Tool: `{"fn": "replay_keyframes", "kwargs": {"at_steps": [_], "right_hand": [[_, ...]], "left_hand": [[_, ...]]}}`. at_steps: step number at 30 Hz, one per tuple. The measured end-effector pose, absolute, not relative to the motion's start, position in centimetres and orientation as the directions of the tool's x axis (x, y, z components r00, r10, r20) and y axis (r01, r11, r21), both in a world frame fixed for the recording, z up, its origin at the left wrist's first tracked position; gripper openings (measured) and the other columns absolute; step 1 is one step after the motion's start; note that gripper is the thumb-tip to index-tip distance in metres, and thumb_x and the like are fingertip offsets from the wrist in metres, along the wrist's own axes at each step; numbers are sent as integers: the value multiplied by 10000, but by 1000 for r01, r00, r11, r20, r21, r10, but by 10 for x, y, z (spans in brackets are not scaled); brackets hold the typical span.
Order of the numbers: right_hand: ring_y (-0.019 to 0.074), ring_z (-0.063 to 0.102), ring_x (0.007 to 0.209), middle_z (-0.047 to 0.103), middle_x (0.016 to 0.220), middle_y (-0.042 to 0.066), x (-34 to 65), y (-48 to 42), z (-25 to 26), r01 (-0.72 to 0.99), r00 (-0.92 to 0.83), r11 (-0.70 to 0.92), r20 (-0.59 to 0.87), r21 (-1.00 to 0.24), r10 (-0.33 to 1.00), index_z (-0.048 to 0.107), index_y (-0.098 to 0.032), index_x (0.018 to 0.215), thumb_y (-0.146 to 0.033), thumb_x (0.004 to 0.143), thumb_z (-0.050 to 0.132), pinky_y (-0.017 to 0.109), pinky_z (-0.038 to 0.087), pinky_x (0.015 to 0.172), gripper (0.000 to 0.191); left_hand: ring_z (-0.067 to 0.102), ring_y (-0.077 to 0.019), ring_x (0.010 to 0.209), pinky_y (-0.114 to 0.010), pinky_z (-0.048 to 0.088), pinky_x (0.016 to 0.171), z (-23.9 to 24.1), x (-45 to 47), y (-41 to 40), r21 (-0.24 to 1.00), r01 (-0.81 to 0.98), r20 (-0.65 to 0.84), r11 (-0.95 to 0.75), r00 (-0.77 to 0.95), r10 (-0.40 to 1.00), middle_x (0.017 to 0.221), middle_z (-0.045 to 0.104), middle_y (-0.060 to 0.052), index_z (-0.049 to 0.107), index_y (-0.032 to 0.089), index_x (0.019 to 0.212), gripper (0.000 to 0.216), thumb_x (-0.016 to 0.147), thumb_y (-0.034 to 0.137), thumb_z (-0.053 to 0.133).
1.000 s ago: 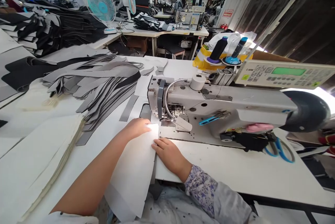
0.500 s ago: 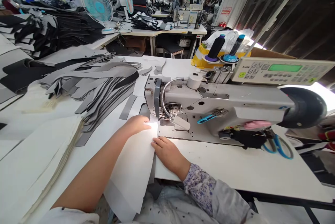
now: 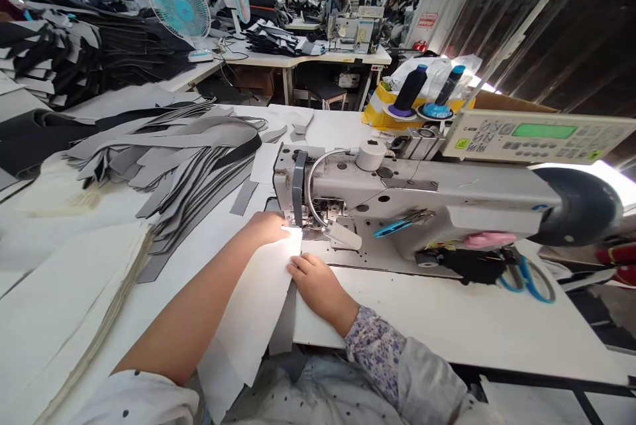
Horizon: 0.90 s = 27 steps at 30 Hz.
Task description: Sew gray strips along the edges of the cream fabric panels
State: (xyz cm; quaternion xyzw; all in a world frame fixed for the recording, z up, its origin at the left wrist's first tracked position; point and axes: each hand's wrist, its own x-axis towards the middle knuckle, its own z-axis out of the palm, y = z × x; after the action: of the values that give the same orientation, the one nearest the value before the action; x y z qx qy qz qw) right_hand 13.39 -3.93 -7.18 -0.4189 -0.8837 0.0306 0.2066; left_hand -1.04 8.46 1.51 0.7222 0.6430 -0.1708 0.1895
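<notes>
A long white fabric piece (image 3: pixel 248 319) lies on the table and runs up under the needle of a grey sewing machine (image 3: pixel 407 200). My left hand (image 3: pixel 265 228) rests on the fabric's far end, right beside the presser foot, fingers curled down onto it. My right hand (image 3: pixel 314 283) presses flat on the fabric's right edge, fingers together, just in front of the machine bed. A grey strip (image 3: pixel 284 326) shows under the white piece along its right edge.
A fanned pile of grey strips (image 3: pixel 179 160) lies to the left, and a stack of white pieces (image 3: pixel 64 306) sits nearer me. Blue scissors (image 3: pixel 531 279) lie right of the machine. Thread cones (image 3: pixel 412 91), a control panel (image 3: pixel 536 137) and a fan (image 3: pixel 179 8) stand behind.
Both hands and the white fabric have slid a little toward the needle. The view has shifted slightly.
</notes>
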Motion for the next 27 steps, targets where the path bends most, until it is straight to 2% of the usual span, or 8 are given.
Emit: {"fn": "replay_keyframes", "kwargs": {"at_steps": [4, 8, 13, 16, 18, 20, 23, 27], "right_hand": [[219, 533, 907, 624, 1091, 101, 133, -38, -74, 720, -550, 642, 348, -264, 759, 631, -155, 1041, -54, 900, 534, 359, 495, 842, 198], [219, 536, 910, 625, 1081, 104, 131, -34, -75, 724, -532, 629, 352, -283, 770, 636, -147, 1032, -41, 891, 538, 350, 485, 839, 202], [215, 536, 898, 628, 1073, 105, 130, -26, -75, 734, -514, 612, 350, -293, 783, 642, -148, 1024, -58, 905, 541, 347, 480, 830, 180], [214, 536, 898, 636, 1038, 98, 130, -25, -75, 728, -507, 611, 354, -311, 786, 646, -150, 1023, -75, 904, 552, 343, 481, 822, 169], [214, 539, 909, 637, 1050, 95, 130, -24, -76, 719, -508, 613, 355, -327, 785, 647, -158, 1017, -85, 899, 565, 344, 478, 840, 162], [216, 547, 924, 634, 1079, 99, 130, -23, -75, 713, -507, 612, 351, -343, 787, 647, -161, 1001, -88, 890, 572, 351, 473, 865, 152], [222, 556, 963, 624, 1121, 117, 130, -26, -70, 716, -497, 600, 343, -357, 797, 634, -151, 1020, -67, 886, 554, 359, 471, 890, 177], [228, 565, 971, 625, 1087, 107, 133, -54, -58, 734, -407, 509, 310, -450, 859, 609, -155, 1019, -145, 914, 561, 373, 490, 875, 116]], "left_hand": [[636, -218, 797, -268, 440, 670, 7, -7, 96, 25, 993, -492, -116, 114, 863, 897, 718, -53, 692, 252, 914, 300, 677, 425, 630], [634, -241, 813, -316, 449, 748, 5, 2, 104, 23, 988, -455, -151, 145, 879, 854, 714, -89, 690, 186, 847, 237, 681, 352, 657], [573, -276, 1070, -368, 423, 905, 10, -2, 67, 80, 971, -231, -226, 238, 943, 1124, 651, -134, 638, 185, 1016, 249, 821, 258, 502], [568, -250, 1062, -350, 444, 879, 11, -18, 14, 175, 939, -148, -296, 323, 935, 1112, 628, -99, 593, 208, 1014, 226, 845, 304, 479], [586, -233, 988, -334, 464, 804, 10, -26, -20, 234, 921, -181, -310, 355, 917, 1084, 618, -65, 566, 225, 1019, 280, 803, 402, 555], [595, -232, 943, -330, 460, 754, 9, -29, -44, 189, 935, -237, -299, 339, 910, 1063, 614, -60, 555, 221, 1037, 318, 786, 413, 588], [613, -212, 849, -319, 432, 702, 7, -25, -55, 74, 959, -331, -273, 282, 901, 939, 630, -58, 574, 207, 971, 185, 908, 303, 428], [616, -205, 826, -314, 413, 680, 7, -19, -47, 49, 959, -390, -279, 275, 879, 875, 631, -55, 579, 202, 865, 276, 952, 227, 318]]}}
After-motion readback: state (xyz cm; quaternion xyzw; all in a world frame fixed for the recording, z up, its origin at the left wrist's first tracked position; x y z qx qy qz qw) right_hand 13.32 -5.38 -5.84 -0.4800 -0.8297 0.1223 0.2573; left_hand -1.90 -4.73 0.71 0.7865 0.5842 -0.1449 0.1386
